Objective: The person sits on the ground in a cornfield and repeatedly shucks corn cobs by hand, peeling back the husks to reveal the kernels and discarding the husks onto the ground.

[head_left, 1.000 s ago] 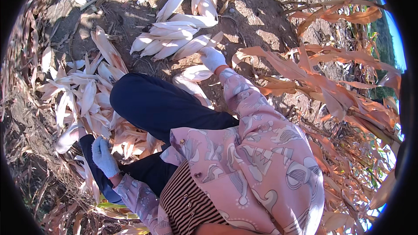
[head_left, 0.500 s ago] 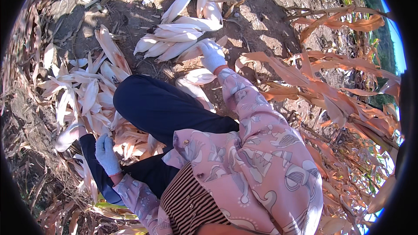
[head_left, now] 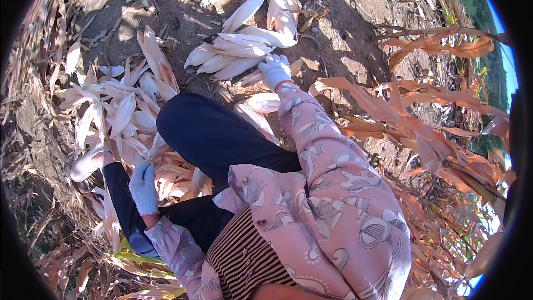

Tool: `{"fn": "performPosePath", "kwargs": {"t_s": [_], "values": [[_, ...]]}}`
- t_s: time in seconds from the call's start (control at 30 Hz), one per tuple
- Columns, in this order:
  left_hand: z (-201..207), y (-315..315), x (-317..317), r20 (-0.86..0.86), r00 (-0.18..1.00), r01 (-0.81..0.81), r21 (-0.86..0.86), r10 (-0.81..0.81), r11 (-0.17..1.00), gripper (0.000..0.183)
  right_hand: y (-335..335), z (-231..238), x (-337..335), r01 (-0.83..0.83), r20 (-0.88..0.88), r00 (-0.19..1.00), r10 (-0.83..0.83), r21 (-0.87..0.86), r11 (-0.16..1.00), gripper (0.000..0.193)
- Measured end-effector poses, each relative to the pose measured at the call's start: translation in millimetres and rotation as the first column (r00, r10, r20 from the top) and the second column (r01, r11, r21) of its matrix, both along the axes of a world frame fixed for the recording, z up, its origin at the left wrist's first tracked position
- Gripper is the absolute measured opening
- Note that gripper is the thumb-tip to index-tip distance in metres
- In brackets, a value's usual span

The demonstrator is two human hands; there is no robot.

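My right hand (head_left: 275, 71), in a white knit glove, reaches out ahead of my knee. Its fingers are closed at the near end of a pale husk-covered ear of corn (head_left: 237, 68), and the fingertips are partly hidden. That ear lies in a row of several similar ears (head_left: 244, 45) on the soil. My left hand (head_left: 144, 189), gloved too, hovers above my lower leg with fingers stretched side by side and nothing visible in it. Close to it is a heap of loose pale husks (head_left: 125, 114).
More husked ears (head_left: 282, 11) lie farther out on the brown ground (head_left: 183, 14). One pale ear (head_left: 261, 103) rests by my thigh. Dry, orange-brown corn stalks and leaves (head_left: 422, 128) stand along my right side. Dry litter (head_left: 39, 150) covers the ground at left.
The view has shifted, so the ground things appear farther right. My right hand has come in closer to the row of ears. My left hand's fingers have straightened from a bent pose.
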State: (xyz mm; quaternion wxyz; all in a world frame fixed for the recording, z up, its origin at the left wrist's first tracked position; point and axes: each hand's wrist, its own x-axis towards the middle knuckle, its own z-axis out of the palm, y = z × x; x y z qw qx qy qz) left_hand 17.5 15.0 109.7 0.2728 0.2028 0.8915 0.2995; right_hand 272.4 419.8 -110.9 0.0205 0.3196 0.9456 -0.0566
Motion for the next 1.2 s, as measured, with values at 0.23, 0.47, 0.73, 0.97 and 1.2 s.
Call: {"fn": "performPosePath", "kwargs": {"t_s": [0.23, 0.47, 0.73, 0.97, 1.2], "values": [[7.0, -3.4, 1.0, -0.162, 0.98, 0.13, 0.066, -0.118, 0.989, 0.023, 7.0, 6.6, 4.2, 0.04, 0.017, 0.999, -0.037, -0.24, 0.97, 0.016], [17.1, -1.4, -4.5, -0.24, 0.938, 0.267, 0.04, -0.25, 0.963, 0.026, 68.7, 15.4, -8.5, 0.276, -0.405, 0.577, -0.709, -0.72, 0.636, 0.037], [28.4, -8.4, 1.2, -0.237, 0.941, 0.259, 0.044, -0.242, 0.965, 0.026, 0.4, 222.1, -120.9, -0.063, -0.446, 0.692, -0.567, -0.821, 0.568, 0.042], [18.2, -3.6, -3.7, -0.065, 0.987, 0.161, 0.26, -0.149, 0.952, 0.036, -62.5, 313.8, -211.3, -0.336, -0.521, 0.73, -0.442, -0.837, 0.432, 0.036], [16.4, 37.2, 0.6, 0.919, 0.372, -0.752, 0.382, -0.132, 0.537, 0.061, -158.9, 339.7, -226.7, -0.626, -0.699, 0.672, -0.245, -0.713, 0.315, 0.032]]}}
